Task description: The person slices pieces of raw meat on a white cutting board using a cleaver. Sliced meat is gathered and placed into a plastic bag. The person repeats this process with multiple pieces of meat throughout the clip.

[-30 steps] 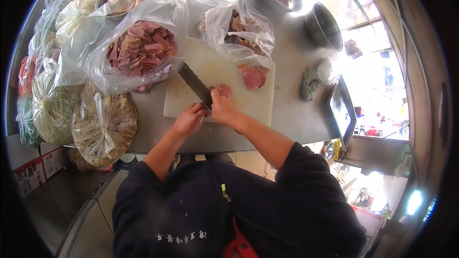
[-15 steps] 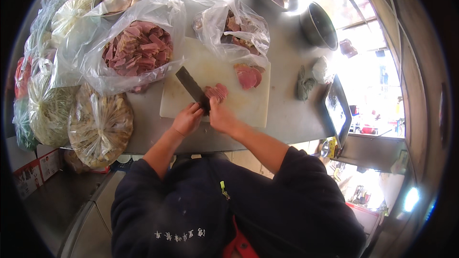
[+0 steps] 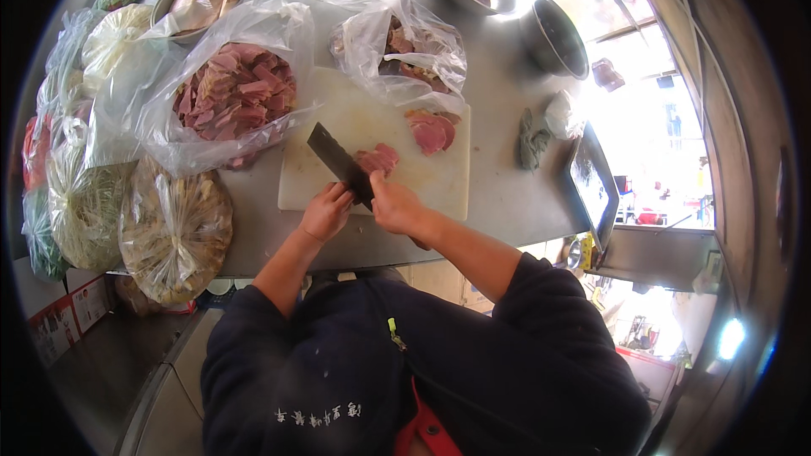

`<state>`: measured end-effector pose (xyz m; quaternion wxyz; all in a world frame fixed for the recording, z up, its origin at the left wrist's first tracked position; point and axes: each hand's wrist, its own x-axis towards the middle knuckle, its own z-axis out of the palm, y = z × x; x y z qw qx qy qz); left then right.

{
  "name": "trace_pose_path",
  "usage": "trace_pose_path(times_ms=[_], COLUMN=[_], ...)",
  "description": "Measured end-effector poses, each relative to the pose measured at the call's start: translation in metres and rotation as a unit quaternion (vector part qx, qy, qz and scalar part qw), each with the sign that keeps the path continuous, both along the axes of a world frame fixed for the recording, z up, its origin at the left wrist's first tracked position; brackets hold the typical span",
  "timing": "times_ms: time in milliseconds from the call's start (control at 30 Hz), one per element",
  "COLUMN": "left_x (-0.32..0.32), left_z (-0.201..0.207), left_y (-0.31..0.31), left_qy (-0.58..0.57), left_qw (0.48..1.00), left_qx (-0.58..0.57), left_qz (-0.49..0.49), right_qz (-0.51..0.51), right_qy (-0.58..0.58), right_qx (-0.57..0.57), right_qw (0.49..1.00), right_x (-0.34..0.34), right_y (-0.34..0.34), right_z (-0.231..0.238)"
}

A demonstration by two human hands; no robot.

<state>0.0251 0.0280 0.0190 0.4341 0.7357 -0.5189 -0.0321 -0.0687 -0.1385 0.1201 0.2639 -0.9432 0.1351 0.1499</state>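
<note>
My right hand (image 3: 395, 205) is wrapped round the handle of a dark cleaver (image 3: 336, 156), whose wide blade slants away to the far left over the white cutting board (image 3: 296, 190). Close against the blade's near left side is my left hand (image 3: 327, 209), fingers curled; whatever they press on is hidden. Overlapping pink meat slices (image 3: 380, 157) lie on the board just right of the blade. Farther right, a second small pile of sliced meat (image 3: 432, 131) rests near the board's edge.
An open plastic bag of sliced meat (image 3: 241, 89) stands left of the board, another bag of meat (image 3: 410, 51) behind it. Tied bags (image 3: 176, 232) crowd the left. Metal bowls (image 3: 553, 38) stand far right, and a green cloth (image 3: 532, 142) lies on the steel table (image 3: 498, 194).
The cleaver's handle end now shows below my right hand, and the blade has shifted slightly against the board. My left hand stays beside it. The whole view has shifted a little.
</note>
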Motion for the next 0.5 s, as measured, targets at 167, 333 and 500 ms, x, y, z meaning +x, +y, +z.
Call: trace_pose_path(times_ms=[167, 333, 500], left_x=[-0.001, 0.003, -0.004], left_z=[-0.007, 0.000, 0.019], left_y=[-0.001, 0.000, -0.009], left_qy=[-0.036, -0.036, -0.007], left_qw=[0.999, 0.999, 0.999], left_qx=[-0.013, 0.004, 0.005], left_qz=[0.020, 0.013, 0.034], right_qz=[-0.003, -0.076, -0.101], right_qy=[-0.001, -0.021, -0.160], right_qx=[0.011, 0.049, 0.066], right_qw=[1.000, 0.996, 0.980], right_x=[0.001, 0.007, 0.013], right_y=[-0.001, 0.015, -0.013], right_z=[-0.008, -0.028, -0.039])
